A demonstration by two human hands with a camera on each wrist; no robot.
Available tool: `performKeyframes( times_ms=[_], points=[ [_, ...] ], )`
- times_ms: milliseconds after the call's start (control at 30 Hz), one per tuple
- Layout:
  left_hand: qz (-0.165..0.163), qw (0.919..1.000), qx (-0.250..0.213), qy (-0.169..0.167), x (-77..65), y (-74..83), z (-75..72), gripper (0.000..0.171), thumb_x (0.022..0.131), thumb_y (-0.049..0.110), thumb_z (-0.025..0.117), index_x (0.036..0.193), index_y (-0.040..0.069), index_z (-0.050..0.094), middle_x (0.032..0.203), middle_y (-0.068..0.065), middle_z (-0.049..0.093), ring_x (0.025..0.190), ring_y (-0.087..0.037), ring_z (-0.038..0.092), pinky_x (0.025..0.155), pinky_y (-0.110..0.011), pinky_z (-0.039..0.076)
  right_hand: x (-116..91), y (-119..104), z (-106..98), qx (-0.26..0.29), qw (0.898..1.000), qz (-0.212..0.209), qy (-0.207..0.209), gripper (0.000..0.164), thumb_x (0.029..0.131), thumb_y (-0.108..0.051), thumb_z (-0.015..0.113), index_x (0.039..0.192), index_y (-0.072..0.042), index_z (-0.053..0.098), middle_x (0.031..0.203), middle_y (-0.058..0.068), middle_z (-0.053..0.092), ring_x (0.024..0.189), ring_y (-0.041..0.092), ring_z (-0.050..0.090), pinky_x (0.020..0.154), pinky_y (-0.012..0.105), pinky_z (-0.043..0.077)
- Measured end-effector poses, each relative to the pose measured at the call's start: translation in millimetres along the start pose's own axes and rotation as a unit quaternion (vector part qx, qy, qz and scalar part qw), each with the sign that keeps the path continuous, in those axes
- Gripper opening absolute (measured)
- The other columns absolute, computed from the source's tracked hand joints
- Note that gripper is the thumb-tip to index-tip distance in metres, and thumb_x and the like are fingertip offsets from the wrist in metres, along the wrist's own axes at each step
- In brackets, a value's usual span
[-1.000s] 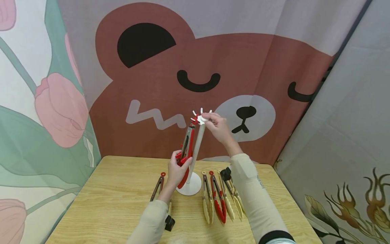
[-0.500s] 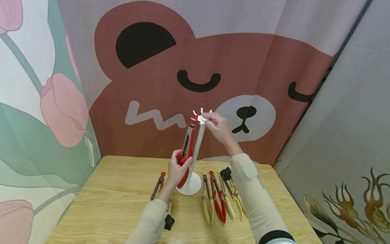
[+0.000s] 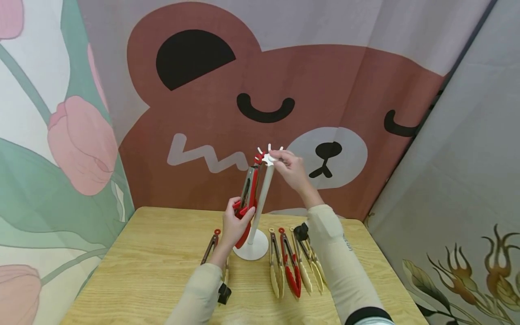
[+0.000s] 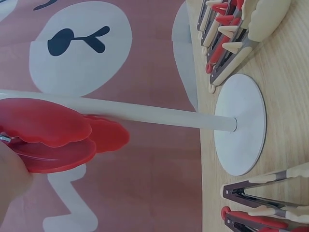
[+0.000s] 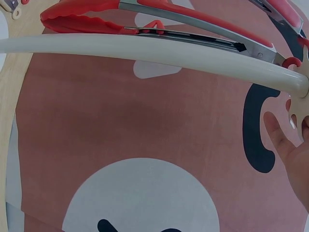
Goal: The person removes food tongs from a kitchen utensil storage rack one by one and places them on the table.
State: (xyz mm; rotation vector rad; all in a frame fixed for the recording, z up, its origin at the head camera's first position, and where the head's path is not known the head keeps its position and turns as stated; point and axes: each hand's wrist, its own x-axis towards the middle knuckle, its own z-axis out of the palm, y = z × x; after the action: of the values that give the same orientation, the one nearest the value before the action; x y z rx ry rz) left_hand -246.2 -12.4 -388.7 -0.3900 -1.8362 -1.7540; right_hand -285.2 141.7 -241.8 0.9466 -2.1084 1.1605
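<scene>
Red-tipped tongs (image 3: 253,183) with metal arms are gripped by my left hand (image 3: 232,225), left of a white pole stand (image 3: 263,196). In the left wrist view the red tips of the front tongs (image 4: 43,121) overlap a second red tip (image 4: 110,134) behind, close beside the pole. In the right wrist view, tongs (image 5: 203,21) lie along the pole with their red ring (image 5: 291,62) at the hooked top, and other tongs (image 5: 286,12) show in the upper right corner. My right hand (image 3: 292,171) pinches the stand's white hooked top (image 3: 267,159) from the right.
Right of the round white base (image 3: 257,250), cream-tipped tongs (image 3: 276,266), red-tipped tongs (image 3: 292,273) and several more lie in a row on the wooden table (image 3: 154,262). More tongs (image 3: 211,246) lie left of the stand, partly behind my left forearm. A bear-print curtain (image 3: 195,117) hangs behind.
My left hand and the tongs have shifted slightly up and left, and the red ring sits a little higher at the hooks. My right hand stays on the stand's top.
</scene>
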Motion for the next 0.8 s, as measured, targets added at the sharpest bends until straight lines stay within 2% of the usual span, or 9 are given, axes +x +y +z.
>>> performKeyframes(
  times_ms=[33,133,267,533,800],
  points=[
    [0.005,1.0,0.0,0.0,0.9,-4.9,-0.3,0.037,0.079,0.008,0.066,0.108,-0.006,0.047,0.089,-0.019,0.058,0.077,-0.025,0.055,0.066,-0.031,0.049,0,0,0,-0.001,1.0,0.0,0.0,0.024,0.081,0.01,0.05,0.102,0.014,0.06,0.104,0.027,0.058,0.096,0.037,0.054,0.075,0.047,0.046],
    [0.009,0.9999,0.004,0.002,1.2,-4.8,-0.7,0.037,0.08,0.008,0.065,0.108,-0.006,0.046,0.089,-0.019,0.057,0.077,-0.025,0.055,0.065,-0.03,0.049,0,0,0,-0.002,1.0,0.0,0.001,0.024,0.081,0.01,0.049,0.102,0.014,0.06,0.104,0.027,0.058,0.096,0.037,0.054,0.075,0.048,0.046],
    [0.0,1.0,0.008,0.003,-0.3,10.2,-1.9,0.037,0.079,0.004,0.065,0.108,-0.008,0.046,0.09,-0.023,0.056,0.078,-0.03,0.055,0.066,-0.033,0.049,1,1,0,0.0,1.0,-0.005,0.004,0.023,0.08,0.011,0.05,0.1,0.015,0.06,0.103,0.027,0.058,0.094,0.037,0.054,0.074,0.048,0.046],
    [0.003,1.0,0.007,0.006,-1.2,9.3,-2.1,0.037,0.079,0.005,0.065,0.108,-0.009,0.045,0.09,-0.022,0.056,0.078,-0.029,0.055,0.064,-0.027,0.049,0,4,-1,-0.003,1.0,-0.014,0.005,0.023,0.08,0.011,0.05,0.1,0.014,0.061,0.102,0.027,0.059,0.089,0.037,0.056,0.072,0.048,0.046],
    [0.015,0.9995,0.006,0.026,-2.5,9.0,-3.9,0.036,0.077,0.001,0.065,0.106,-0.011,0.046,0.088,-0.022,0.057,0.076,-0.027,0.054,0.063,-0.026,0.047,0,4,-2,0.0,1.0,-0.01,0.004,0.024,0.08,0.011,0.049,0.101,0.015,0.06,0.102,0.026,0.059,0.088,0.036,0.055,0.071,0.048,0.046]
  ],
)
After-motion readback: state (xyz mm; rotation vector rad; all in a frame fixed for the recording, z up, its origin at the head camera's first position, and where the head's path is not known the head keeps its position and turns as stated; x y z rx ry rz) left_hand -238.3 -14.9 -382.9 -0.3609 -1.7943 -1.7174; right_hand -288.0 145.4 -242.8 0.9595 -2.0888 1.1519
